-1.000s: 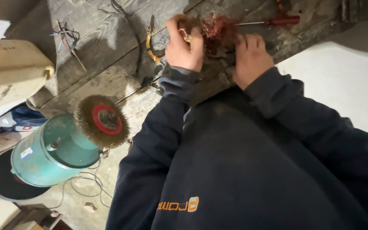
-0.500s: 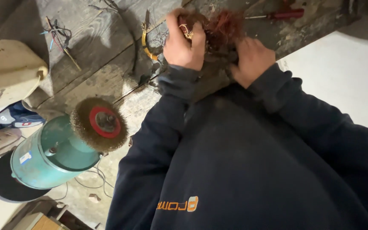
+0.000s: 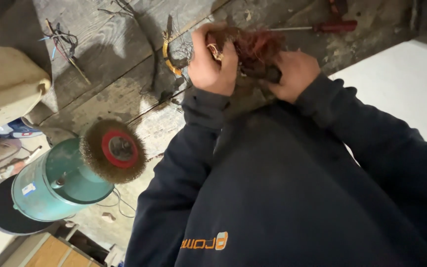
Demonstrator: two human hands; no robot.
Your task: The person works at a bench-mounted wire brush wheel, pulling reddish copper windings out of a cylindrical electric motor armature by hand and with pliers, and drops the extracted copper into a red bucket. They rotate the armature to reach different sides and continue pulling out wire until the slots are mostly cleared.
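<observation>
Copper-red winding wire bundle sits clamped between both hands over the far part of the wooden workbench, just off my chest. Left hand is fisted tight round the near end, fingers fully curled over strands; right hand is closed on the dark core under the bundle, though I can't tell how far its fingertips wrap. Risks as I read it: loose strand ends stick out past the left fist, so a hard pull could slice or jab bare skin, since neither hand has a glove. If the bundle lets go suddenly, an elbow may swing back toward the wire brush wheel on the green bench grinder at the bench's near-left edge. Red-handled screwdriver near the far edge and yellow-handled pliers beside the left hand could get knocked off.
</observation>
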